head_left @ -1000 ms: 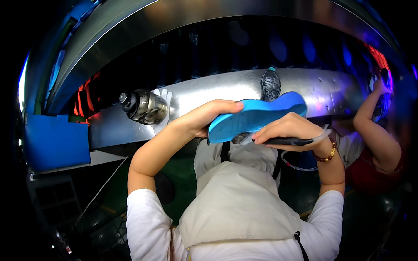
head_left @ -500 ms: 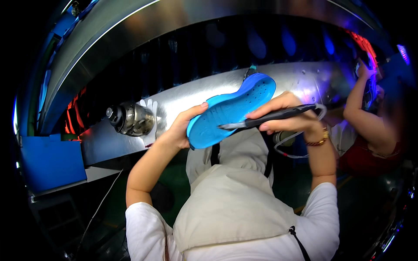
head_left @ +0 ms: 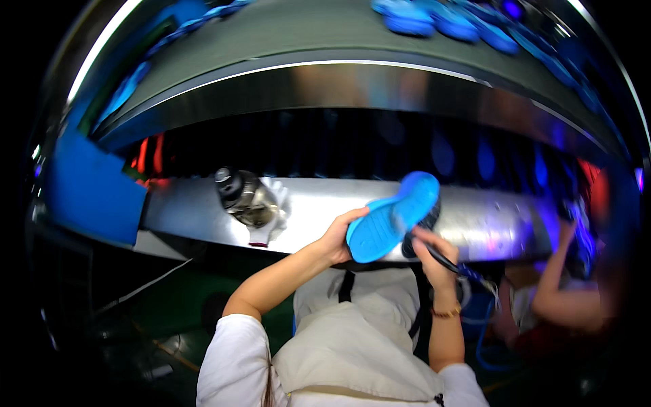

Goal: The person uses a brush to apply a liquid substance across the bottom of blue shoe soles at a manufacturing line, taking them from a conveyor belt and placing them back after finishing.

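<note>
My left hand [head_left: 339, 237] grips the heel end of a blue shoe sole [head_left: 383, 229] with the thumb on its upper face. The sole is tilted, its toe end pointing up and to the right, above the front edge of a metal bench. Beside the sole's right edge, my right hand [head_left: 437, 264] is closed around a black pen-shaped tool [head_left: 444, 259] with a cord at its rear. Motion blurs the tool, and its tip is hard to make out.
A metal bench [head_left: 325, 203] runs across in front of me. On it stand a dark bottle-like container [head_left: 251, 202] with a white glove [head_left: 277, 197] and, behind the sole, a dark round object [head_left: 430, 216]. Blue soles [head_left: 454, 24] lie on a conveyor belt [head_left: 291, 30] above. A co-worker's arm [head_left: 559, 292] is at right.
My view has lifted, bringing the conveyor belt into sight. My right hand and the tool have moved from over the inside of the sole to its right edge. The left hand keeps its hold.
</note>
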`<action>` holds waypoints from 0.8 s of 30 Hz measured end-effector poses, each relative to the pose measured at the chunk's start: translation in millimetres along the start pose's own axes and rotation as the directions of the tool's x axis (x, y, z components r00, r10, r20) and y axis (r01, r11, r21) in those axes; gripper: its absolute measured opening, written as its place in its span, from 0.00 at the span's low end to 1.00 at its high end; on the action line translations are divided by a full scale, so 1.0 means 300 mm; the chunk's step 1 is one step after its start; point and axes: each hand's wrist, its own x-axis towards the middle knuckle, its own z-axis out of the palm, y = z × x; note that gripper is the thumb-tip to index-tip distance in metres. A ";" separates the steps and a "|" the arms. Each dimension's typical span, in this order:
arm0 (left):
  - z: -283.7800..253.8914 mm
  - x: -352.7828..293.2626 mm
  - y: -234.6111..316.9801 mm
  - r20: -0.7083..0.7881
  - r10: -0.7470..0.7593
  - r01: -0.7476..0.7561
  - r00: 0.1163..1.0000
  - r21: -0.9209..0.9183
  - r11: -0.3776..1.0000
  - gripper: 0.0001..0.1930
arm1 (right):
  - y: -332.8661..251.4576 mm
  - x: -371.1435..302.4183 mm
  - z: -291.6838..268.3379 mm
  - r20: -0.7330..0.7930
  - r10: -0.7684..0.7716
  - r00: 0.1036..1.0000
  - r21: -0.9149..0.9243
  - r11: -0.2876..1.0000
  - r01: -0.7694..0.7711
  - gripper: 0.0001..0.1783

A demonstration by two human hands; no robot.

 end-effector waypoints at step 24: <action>0.390 -0.053 0.876 0.179 0.835 -0.825 0.521 0.356 0.439 0.30 | 0.205 -0.070 -0.176 -0.106 0.453 0.885 0.810 0.556 -0.187 0.08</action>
